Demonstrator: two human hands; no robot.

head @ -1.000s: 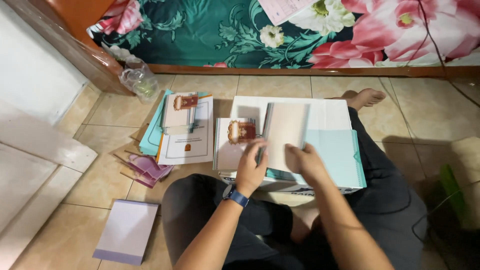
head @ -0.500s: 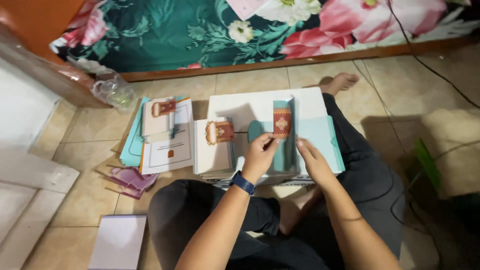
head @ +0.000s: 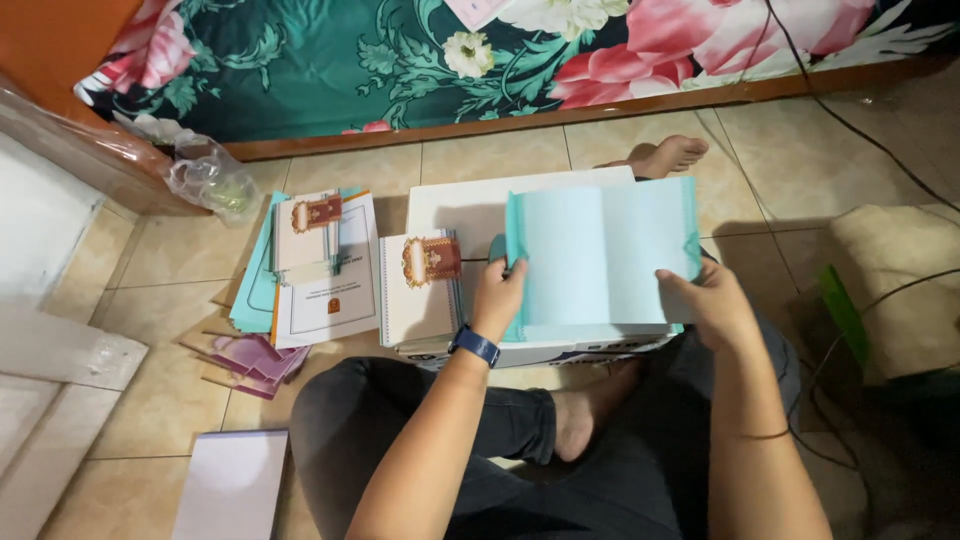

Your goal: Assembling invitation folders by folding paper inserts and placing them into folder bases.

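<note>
The white box (head: 470, 200) on the person's lap serves as the surface. Above its right half, both hands hold the teal folded sheet (head: 600, 255) open and tilted up (so its inner face shows): the left hand (head: 497, 295) pinches its left fold, the right hand (head: 712, 305) its lower right edge. Left of the box, white booklets (head: 325, 270) lie stacked on the floor, sorted aside.

- The left hand (head: 497, 290) and right hand (head: 712, 300) hold a pale teal folder (head: 600, 255) open over a white box (head: 470, 205).
- A white booklet (head: 420, 290) with a red emblem lies just left of it.
- More booklets (head: 325, 265) lie stacked on the tiled floor (head: 150, 400).
- A clear plastic bag (head: 208, 180) sits near the wall.
</note>
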